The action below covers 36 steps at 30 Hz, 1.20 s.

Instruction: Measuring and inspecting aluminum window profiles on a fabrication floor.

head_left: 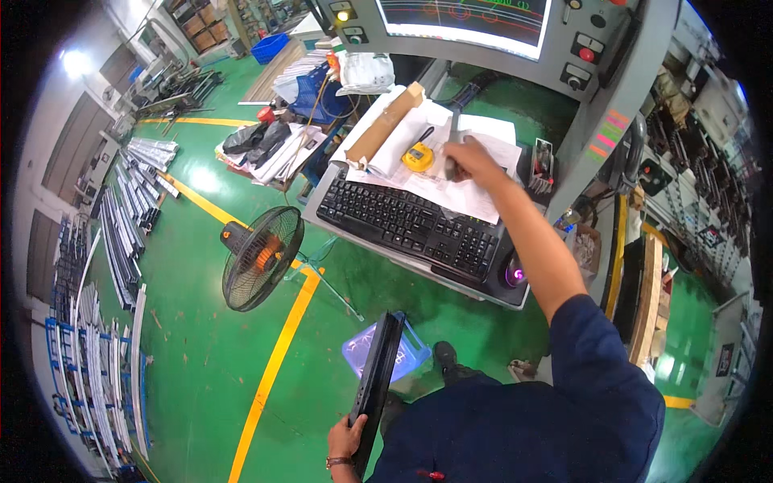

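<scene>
- Nearest the camera in the head view is the person's dark navy-blue fabric shirt (515, 427), on the near side of the landmark, a long black plastic keyboard (407, 225).
- The left hand (346, 439), nearer the person than the keyboard and left of its middle, is closed around the lower part of a long, straight black bar (378, 362); the bar's far end points toward the keyboard, apart from it.
- The right hand (471, 159), beyond the keyboard's right half, has its fingers curled closed on a narrow, dark grey object (453, 121). Whether that object is lifted off the white paper sheets (475, 197) beneath cannot be told.
- Also beyond the keyboard, on the papers, sit a rounded yellow tape measure (418, 157) with a black strap and, farther left, a long brown cardboard piece (385, 129).
- At the keyboard's right end is a dark mouse with a pink-violet glow (515, 274).
- The step in hand looks like handling the narrow object while the bar is kept aside.
- Any next move seems to call for a steady left grip, since the bar is long, and a right hand that lifts clear of the tape measure and loose sheets.
</scene>
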Each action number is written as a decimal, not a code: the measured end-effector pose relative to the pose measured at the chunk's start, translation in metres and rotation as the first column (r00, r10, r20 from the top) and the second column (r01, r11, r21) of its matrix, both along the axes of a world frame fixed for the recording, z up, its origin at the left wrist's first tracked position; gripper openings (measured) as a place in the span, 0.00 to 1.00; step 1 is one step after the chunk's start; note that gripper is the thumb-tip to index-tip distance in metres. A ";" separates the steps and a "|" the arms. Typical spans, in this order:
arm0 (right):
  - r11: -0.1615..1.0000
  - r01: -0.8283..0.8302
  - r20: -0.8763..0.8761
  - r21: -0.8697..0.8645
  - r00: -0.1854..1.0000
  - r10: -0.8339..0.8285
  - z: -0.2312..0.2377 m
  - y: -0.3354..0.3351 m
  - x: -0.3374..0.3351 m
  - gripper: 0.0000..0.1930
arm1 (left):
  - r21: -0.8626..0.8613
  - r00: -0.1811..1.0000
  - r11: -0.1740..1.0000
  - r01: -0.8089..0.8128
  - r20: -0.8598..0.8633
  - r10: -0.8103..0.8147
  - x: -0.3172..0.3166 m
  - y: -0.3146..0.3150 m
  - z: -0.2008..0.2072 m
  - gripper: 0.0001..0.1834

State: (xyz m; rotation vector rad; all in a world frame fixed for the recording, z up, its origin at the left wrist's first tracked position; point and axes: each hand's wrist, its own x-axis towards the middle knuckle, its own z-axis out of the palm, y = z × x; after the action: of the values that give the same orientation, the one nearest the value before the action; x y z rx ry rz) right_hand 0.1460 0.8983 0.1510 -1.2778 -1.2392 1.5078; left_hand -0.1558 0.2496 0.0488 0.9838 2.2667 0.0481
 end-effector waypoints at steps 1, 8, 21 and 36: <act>1.000 0.018 0.001 -0.005 1.000 -0.018 0.009 -0.010 0.013 0.27 | 0.012 0.998 1.000 0.022 0.058 -0.023 -0.008 0.012 0.007 0.39; 0.989 -0.014 -0.382 -0.148 0.923 -0.045 0.037 -0.176 0.027 0.35 | -0.013 0.964 0.993 0.113 0.243 -0.107 -0.094 0.058 -0.020 0.38; 0.694 0.083 -0.033 -0.715 0.988 -0.153 -0.111 -0.494 -0.210 0.16 | -0.016 0.695 0.931 0.365 0.670 -0.261 -0.257 0.184 -0.162 0.39; 0.861 0.064 0.597 -0.505 0.746 0.295 -0.236 -0.465 -0.296 0.30 | 0.185 0.702 0.971 0.151 0.671 -0.237 -0.185 0.144 -0.192 0.28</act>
State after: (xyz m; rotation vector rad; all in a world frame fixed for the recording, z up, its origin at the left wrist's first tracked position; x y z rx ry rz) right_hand -0.1501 0.4331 -0.0852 -2.2721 -1.4227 1.5793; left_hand -0.3404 0.3933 -0.1434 1.0403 1.4690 0.3978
